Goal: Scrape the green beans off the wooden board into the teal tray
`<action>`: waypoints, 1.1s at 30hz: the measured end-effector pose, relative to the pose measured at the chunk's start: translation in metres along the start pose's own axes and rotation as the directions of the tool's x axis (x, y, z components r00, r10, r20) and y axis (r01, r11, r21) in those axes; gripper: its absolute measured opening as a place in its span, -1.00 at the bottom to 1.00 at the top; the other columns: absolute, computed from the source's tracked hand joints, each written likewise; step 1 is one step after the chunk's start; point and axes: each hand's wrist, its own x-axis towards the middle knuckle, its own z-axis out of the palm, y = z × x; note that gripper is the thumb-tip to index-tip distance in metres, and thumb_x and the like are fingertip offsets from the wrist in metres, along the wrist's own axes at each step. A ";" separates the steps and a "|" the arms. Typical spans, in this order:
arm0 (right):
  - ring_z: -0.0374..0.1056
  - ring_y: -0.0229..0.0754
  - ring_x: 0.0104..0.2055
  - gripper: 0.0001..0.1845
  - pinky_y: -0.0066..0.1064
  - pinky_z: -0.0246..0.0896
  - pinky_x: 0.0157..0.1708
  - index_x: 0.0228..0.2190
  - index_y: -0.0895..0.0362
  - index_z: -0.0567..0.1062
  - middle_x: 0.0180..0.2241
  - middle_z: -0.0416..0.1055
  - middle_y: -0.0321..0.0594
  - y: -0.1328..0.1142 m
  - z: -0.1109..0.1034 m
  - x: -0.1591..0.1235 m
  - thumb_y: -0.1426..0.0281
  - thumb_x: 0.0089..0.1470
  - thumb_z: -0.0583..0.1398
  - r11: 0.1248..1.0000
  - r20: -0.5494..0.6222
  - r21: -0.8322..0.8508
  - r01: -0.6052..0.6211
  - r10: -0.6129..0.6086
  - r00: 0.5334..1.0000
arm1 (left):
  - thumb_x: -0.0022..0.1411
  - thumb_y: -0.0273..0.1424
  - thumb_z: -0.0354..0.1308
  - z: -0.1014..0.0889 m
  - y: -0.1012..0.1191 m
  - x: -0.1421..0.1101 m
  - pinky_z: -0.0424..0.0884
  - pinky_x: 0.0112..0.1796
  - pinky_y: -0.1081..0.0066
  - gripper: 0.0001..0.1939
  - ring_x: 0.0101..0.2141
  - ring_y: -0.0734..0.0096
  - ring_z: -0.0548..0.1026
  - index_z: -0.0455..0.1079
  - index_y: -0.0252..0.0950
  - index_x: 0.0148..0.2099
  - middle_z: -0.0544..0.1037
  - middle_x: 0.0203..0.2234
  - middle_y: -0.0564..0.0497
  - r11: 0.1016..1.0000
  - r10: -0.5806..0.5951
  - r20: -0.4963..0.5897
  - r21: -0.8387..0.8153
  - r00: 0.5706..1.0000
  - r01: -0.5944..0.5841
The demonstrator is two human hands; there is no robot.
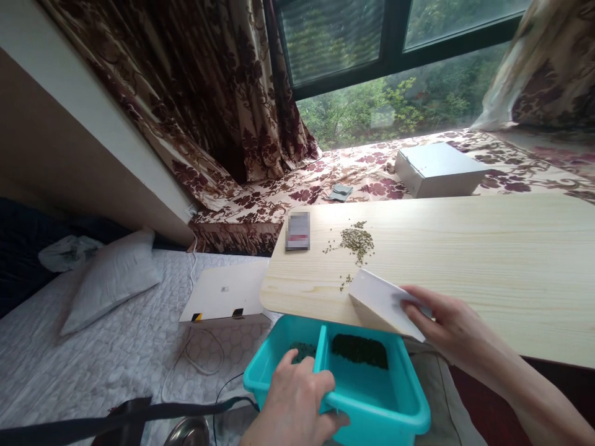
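A turquoise two-compartment bin (372,387) stands at the table's near edge. My left hand (297,396) is closed over its near rim beside the divider. Dark green grains lie in a heap (360,351) in the right compartment; a few more grains (304,352) show in the left one, partly behind my fingers. In my right hand (434,316) is a stiff white card (383,300), tilted, its lower edge along the tabletop above the bin. Just beyond the card, small greenish-brown grains like mung beans (357,241) are scattered on the wooden table (465,248).
A phone-sized flat item (297,231), blurred, lies on the table's left end. Beyond is a window ledge with a white box (441,167) and a small grey-green cloth (340,192). At left, a flat white box (227,288), a cable (204,365) and a pillow (116,279) lie on the bed.
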 end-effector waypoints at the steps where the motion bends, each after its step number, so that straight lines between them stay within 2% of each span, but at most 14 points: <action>1: 0.47 -0.13 -0.56 -0.71 -0.41 0.24 -0.59 -0.34 0.03 0.59 -0.54 0.58 -0.25 0.000 0.000 0.000 0.28 0.09 0.07 1.000 -0.004 -0.003 -0.009 0.009 1.000 | 0.13 -0.16 0.51 0.002 0.001 0.002 0.25 0.22 -0.02 -0.72 -0.13 0.12 0.58 0.58 -0.21 -0.26 0.61 -0.29 -0.02 1.000 0.014 -0.002 0.000 1.000 -0.014; 5: 0.48 -0.11 -0.55 -0.72 -0.41 0.20 -0.59 -0.35 0.01 0.58 -0.56 0.57 -0.25 0.006 -0.002 0.002 0.29 0.06 0.07 0.996 -0.081 -0.078 -0.052 0.046 0.996 | 0.13 -0.09 0.49 0.007 0.005 0.008 0.23 0.23 -0.06 -0.67 -0.11 0.10 0.57 0.58 -0.20 -0.24 0.61 -0.29 -0.02 0.998 0.056 -0.007 0.004 0.998 -0.056; 8: 0.47 -0.11 -0.55 -0.71 -0.41 0.19 -0.58 -0.34 0.02 0.58 -0.56 0.56 -0.25 0.010 -0.005 0.008 0.28 0.07 0.06 0.992 -0.089 -0.107 -0.063 0.053 0.995 | 0.15 -0.04 0.47 0.004 0.011 0.012 0.23 0.23 -0.04 -0.65 -0.12 0.11 0.58 0.59 -0.20 -0.23 0.61 -0.29 -0.03 0.997 0.069 0.029 0.026 0.997 -0.069; 12: 0.50 -0.08 -0.48 -0.71 -0.39 0.20 -0.51 -0.32 0.02 0.59 -0.50 0.59 -0.22 0.006 -0.001 0.025 0.32 0.08 0.06 0.986 -0.052 -0.152 -0.065 0.058 0.997 | 0.15 0.02 0.44 -0.004 0.023 0.015 0.21 0.24 -0.02 -0.58 -0.11 0.09 0.58 0.61 -0.21 -0.16 0.63 -0.24 -0.09 0.992 0.078 0.115 0.087 0.990 -0.089; 16: 0.51 -0.09 -0.44 -0.74 -0.41 0.19 -0.49 -0.39 0.00 0.56 -0.49 0.59 -0.22 -0.001 0.005 0.040 0.33 0.11 0.06 0.985 0.005 -0.164 -0.060 0.062 0.998 | 0.17 0.02 0.42 -0.006 0.030 0.019 0.20 0.24 0.01 -0.56 -0.11 0.08 0.59 0.63 -0.21 -0.10 0.64 -0.23 -0.14 0.984 0.110 0.170 0.119 0.979 -0.131; 19: 0.49 -0.12 -0.47 -0.75 -0.41 0.18 -0.51 -0.41 0.01 0.55 -0.51 0.58 -0.24 -0.004 0.007 0.044 0.34 0.11 0.06 0.987 0.031 -0.152 -0.050 0.055 0.998 | 0.18 0.01 0.42 -0.005 0.031 0.023 0.18 0.25 0.01 -0.57 -0.13 0.09 0.59 0.63 -0.21 -0.09 0.64 -0.24 -0.15 0.980 0.133 0.192 0.124 0.972 -0.158; 23: 0.51 -0.12 -0.44 -0.74 -0.41 0.22 -0.47 -0.36 0.00 0.57 -0.47 0.61 -0.24 -0.006 0.004 0.041 0.33 0.11 0.06 0.990 0.060 -0.135 -0.038 0.046 0.997 | 0.18 0.01 0.41 -0.007 0.031 0.024 0.17 0.25 0.01 -0.56 -0.12 0.10 0.59 0.63 -0.23 -0.09 0.64 -0.25 -0.16 0.978 0.135 0.218 0.129 0.966 -0.166; 28: 0.54 -0.08 -0.39 -0.69 -0.39 0.24 -0.45 -0.26 0.01 0.60 -0.40 0.64 -0.21 -0.007 0.001 0.043 0.32 0.13 0.06 0.990 0.080 -0.126 -0.058 0.069 0.994 | 0.15 0.01 0.44 -0.004 0.023 0.018 0.21 0.24 0.01 -0.57 -0.14 0.10 0.60 0.62 -0.21 -0.11 0.64 -0.23 -0.13 0.983 0.113 0.172 0.125 0.979 -0.136; 32: 0.54 -0.10 -0.40 -0.67 -0.40 0.26 -0.45 -0.22 0.00 0.62 -0.40 0.65 -0.22 -0.009 0.006 0.050 0.33 0.14 0.07 0.993 0.125 -0.111 -0.029 0.043 0.991 | 0.10 0.02 0.46 0.010 0.002 0.012 0.26 0.21 -0.01 -0.58 -0.14 0.08 0.59 0.61 -0.19 -0.18 0.63 -0.27 -0.08 0.992 0.078 0.090 0.090 0.993 -0.086; 33: 0.54 -0.10 -0.39 -0.68 -0.41 0.27 -0.44 -0.23 0.00 0.63 -0.39 0.66 -0.22 -0.010 0.007 0.050 0.33 0.15 0.07 0.994 0.137 -0.105 -0.020 0.034 0.990 | 0.06 0.03 0.48 0.015 -0.004 0.011 0.26 0.20 -0.01 -0.57 -0.15 0.08 0.59 0.61 -0.19 -0.21 0.62 -0.29 -0.07 0.995 0.062 0.041 0.080 0.997 -0.065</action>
